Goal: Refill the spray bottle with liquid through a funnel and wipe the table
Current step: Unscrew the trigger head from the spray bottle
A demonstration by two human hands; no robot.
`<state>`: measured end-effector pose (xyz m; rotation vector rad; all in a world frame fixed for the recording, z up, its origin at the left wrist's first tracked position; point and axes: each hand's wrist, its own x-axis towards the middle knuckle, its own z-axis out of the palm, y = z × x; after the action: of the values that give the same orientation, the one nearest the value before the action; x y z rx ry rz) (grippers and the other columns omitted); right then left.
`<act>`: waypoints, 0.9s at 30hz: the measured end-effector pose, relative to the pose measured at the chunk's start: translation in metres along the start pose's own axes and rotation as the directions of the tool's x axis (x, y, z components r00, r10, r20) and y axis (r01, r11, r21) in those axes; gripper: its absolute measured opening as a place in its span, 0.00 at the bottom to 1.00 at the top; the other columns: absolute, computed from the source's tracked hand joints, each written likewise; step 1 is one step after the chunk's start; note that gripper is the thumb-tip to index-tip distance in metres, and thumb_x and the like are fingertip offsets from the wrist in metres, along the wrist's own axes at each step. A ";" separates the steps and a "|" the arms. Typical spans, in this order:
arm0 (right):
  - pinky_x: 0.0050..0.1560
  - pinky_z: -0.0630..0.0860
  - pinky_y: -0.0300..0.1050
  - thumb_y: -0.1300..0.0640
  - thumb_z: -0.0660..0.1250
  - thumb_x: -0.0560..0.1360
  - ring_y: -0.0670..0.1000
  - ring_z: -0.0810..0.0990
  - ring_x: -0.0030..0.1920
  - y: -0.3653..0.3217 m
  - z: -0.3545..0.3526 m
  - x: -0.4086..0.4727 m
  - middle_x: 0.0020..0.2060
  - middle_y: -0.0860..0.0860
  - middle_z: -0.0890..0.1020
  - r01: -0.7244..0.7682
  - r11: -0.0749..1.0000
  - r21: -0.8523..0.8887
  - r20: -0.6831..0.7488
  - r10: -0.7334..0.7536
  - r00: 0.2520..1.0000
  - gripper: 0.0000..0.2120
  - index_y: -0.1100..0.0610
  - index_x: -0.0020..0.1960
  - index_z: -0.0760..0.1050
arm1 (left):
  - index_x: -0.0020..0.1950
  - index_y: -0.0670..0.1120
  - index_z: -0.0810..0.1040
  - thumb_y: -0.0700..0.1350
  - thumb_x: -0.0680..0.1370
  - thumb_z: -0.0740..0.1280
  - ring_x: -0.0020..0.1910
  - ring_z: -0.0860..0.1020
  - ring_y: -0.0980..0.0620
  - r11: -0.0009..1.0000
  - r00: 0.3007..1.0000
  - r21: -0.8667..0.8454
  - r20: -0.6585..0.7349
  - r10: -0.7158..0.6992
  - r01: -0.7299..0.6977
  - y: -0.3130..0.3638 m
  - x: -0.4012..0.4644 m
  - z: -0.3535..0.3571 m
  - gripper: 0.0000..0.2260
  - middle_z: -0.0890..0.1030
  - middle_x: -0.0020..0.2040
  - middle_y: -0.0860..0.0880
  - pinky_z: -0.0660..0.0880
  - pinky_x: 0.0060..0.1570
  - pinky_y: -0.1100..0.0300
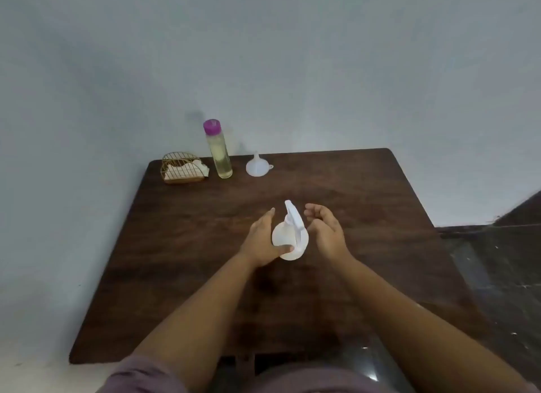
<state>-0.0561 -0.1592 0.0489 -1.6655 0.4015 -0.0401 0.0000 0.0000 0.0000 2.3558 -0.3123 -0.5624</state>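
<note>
A white spray bottle [285, 236] with its trigger head on stands upright in the middle of the dark wooden table [205, 275]. My left hand [260, 241] wraps its body from the left, thumb across the front. My right hand [323, 227] is just right of the trigger head, fingers curled and apart, holding nothing. A tall clear bottle [219, 152] of pale yellow liquid with a purple cap stands at the back left. A white funnel [257, 165] rests mouth down at the back, to the right of that bottle.
A gold wire holder [183, 167] with white tissues sits at the table's back left corner. A pale wall runs behind and to the left. Dark tiled floor lies to the right of the table.
</note>
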 end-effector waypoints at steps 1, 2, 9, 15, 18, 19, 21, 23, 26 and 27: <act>0.55 0.73 0.40 0.62 0.62 0.73 0.50 0.75 0.61 -0.001 0.003 0.000 0.58 0.49 0.77 0.021 1.000 0.004 -0.012 -0.021 1.000 0.21 0.54 0.65 0.71 | 0.79 0.49 0.55 0.58 0.68 0.76 0.76 0.59 0.48 0.998 0.999 -0.059 -0.038 0.027 -0.029 0.002 0.002 0.004 0.47 0.61 0.78 0.51 0.63 0.73 0.47; 0.57 0.73 0.41 0.59 0.65 0.73 0.49 0.74 0.62 -0.003 0.007 0.001 0.59 0.49 0.76 0.050 0.996 -0.071 -0.024 -0.052 0.998 0.24 0.54 0.69 0.68 | 0.78 0.49 0.59 0.61 0.66 0.74 0.74 0.64 0.48 0.993 0.997 -0.104 -0.074 0.039 -0.046 0.003 0.004 0.007 0.45 0.65 0.76 0.51 0.66 0.71 0.46; 0.45 0.73 0.42 0.53 0.70 0.72 0.50 0.80 0.47 -0.001 0.026 0.024 0.46 0.51 0.81 0.212 0.792 -0.572 0.088 -0.197 0.976 0.12 0.58 0.52 0.77 | 0.60 0.46 0.78 0.44 0.78 0.67 0.55 0.80 0.49 0.965 0.973 -0.219 -0.207 0.099 -0.144 0.014 0.009 0.018 0.11 0.82 0.55 0.50 0.74 0.52 0.57; 0.38 0.74 0.41 0.58 0.72 0.70 0.51 0.79 0.39 0.006 0.023 0.033 0.38 0.52 0.81 0.286 0.756 -0.589 0.095 -0.287 0.953 0.07 0.61 0.44 0.78 | 0.62 0.48 0.77 0.47 0.79 0.66 0.55 0.79 0.51 0.958 0.971 -0.202 -0.172 0.168 -0.202 0.007 0.015 0.017 0.12 0.83 0.56 0.51 0.72 0.51 0.60; 0.40 0.76 0.42 0.60 0.73 0.69 0.50 0.79 0.40 0.011 0.020 0.029 0.39 0.52 0.82 0.319 0.779 -0.540 0.030 -0.362 0.932 0.06 0.61 0.45 0.80 | 0.64 0.48 0.75 0.51 0.78 0.65 0.55 0.80 0.50 0.967 0.970 -0.146 -0.153 0.188 -0.211 0.008 0.018 0.016 0.16 0.83 0.57 0.50 0.73 0.52 0.58; 0.41 0.76 0.40 0.61 0.74 0.69 0.48 0.79 0.40 0.012 0.019 0.029 0.39 0.51 0.82 0.323 0.793 -0.516 0.015 -0.369 0.929 0.07 0.60 0.45 0.80 | 0.65 0.48 0.75 0.50 0.78 0.65 0.55 0.80 0.50 0.969 0.971 -0.135 -0.146 0.188 -0.207 0.008 0.020 0.016 0.16 0.83 0.56 0.50 0.73 0.53 0.57; 0.41 0.75 0.33 0.62 0.75 0.68 0.44 0.81 0.40 0.011 0.014 0.032 0.39 0.47 0.83 0.328 0.847 -0.419 0.053 -0.338 0.940 0.08 0.58 0.47 0.81 | 0.65 0.49 0.75 0.49 0.78 0.66 0.55 0.80 0.50 0.969 0.974 -0.139 -0.131 0.187 -0.205 0.006 0.020 0.015 0.16 0.83 0.56 0.50 0.74 0.54 0.56; 0.41 0.74 0.28 0.62 0.76 0.67 0.40 0.81 0.43 0.010 0.004 0.041 0.41 0.45 0.83 0.334 0.857 -0.392 0.187 -0.282 0.941 0.11 0.56 0.49 0.82 | 0.66 0.50 0.74 0.51 0.78 0.67 0.56 0.79 0.50 0.968 0.974 -0.141 -0.122 0.192 -0.208 0.003 0.021 0.015 0.17 0.83 0.56 0.51 0.75 0.56 0.54; 0.43 0.74 0.30 0.62 0.76 0.68 0.38 0.80 0.45 0.008 -0.017 0.060 0.45 0.46 0.84 0.284 0.867 -0.410 0.333 -0.148 0.931 0.15 0.56 0.54 0.82 | 0.66 0.49 0.73 0.55 0.78 0.67 0.57 0.79 0.49 0.978 0.979 -0.088 -0.088 0.183 -0.191 0.004 0.024 0.013 0.20 0.82 0.58 0.50 0.75 0.57 0.53; 0.45 0.75 0.32 0.63 0.76 0.68 0.41 0.81 0.46 0.008 -0.022 0.065 0.47 0.48 0.84 0.258 0.880 -0.400 0.357 -0.110 0.928 0.16 0.56 0.55 0.81 | 0.66 0.49 0.74 0.56 0.77 0.67 0.57 0.78 0.49 0.980 0.981 -0.077 -0.082 0.178 -0.185 0.004 0.026 0.013 0.20 0.82 0.58 0.50 0.75 0.58 0.52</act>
<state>-0.0026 -0.1996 0.0310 -2.1148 -0.0121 0.1958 0.0160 -0.0201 -0.0143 2.2319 -0.4551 -0.3913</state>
